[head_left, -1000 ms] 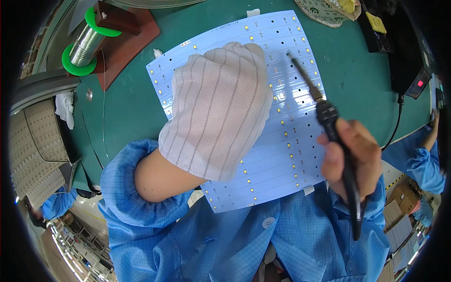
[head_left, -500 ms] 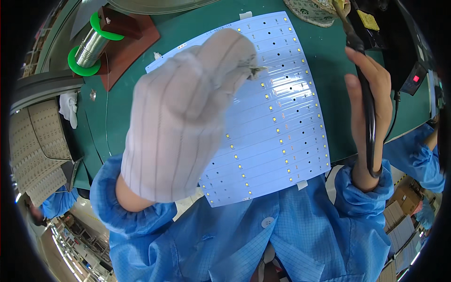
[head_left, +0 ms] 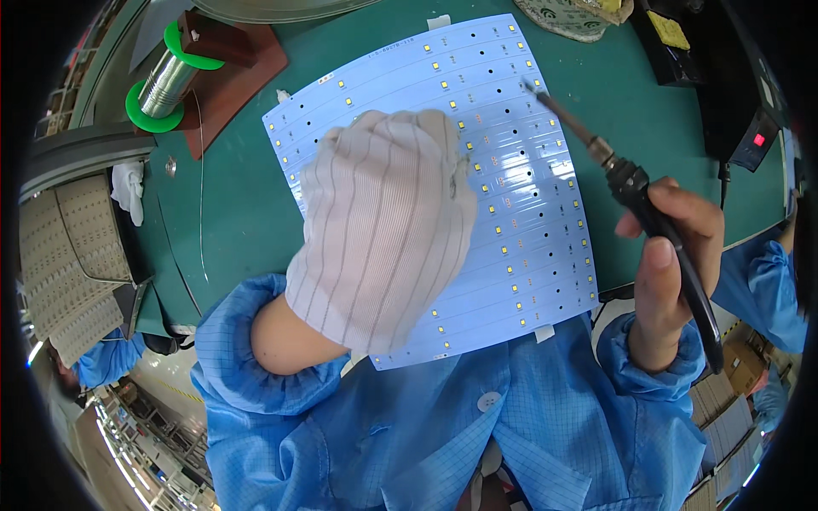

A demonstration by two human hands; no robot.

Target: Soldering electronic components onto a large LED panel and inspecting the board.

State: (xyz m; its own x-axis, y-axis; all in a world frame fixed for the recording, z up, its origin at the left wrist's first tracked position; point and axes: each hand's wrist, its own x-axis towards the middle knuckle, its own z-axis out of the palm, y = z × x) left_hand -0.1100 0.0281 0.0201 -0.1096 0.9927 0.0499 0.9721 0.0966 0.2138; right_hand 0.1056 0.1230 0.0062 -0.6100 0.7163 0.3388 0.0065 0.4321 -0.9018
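At the far left edge, stacked pale panels lie off the green bench mat, with a white cloth just above them. Farther up, a spool of solder wire with green flanges rests on a brown block, and a thin strand of wire trails down across the mat. Near the middle, the left hand, in a white striped anti-static glove, is curled into a loose fist and rests knuckles-up on the LED panel; whether it pinches anything at its fingertips cannot be told, since the glove hides them. The panel, a pale blue-white board of parallel strips dotted with small yellow LEDs and dark holes, lies flat on the mat, tilted so its near edge touches the blue smock at the person's chest. To the right, the bare right hand grips the black handle of a soldering iron, fingers wrapped around it, thumb along the shaft. The iron's metal tip points up and left and sits over the panel's upper right corner, at or just above its surface. At the upper right stands a black box with a red light. Another person's blue sleeve shows at the right rim
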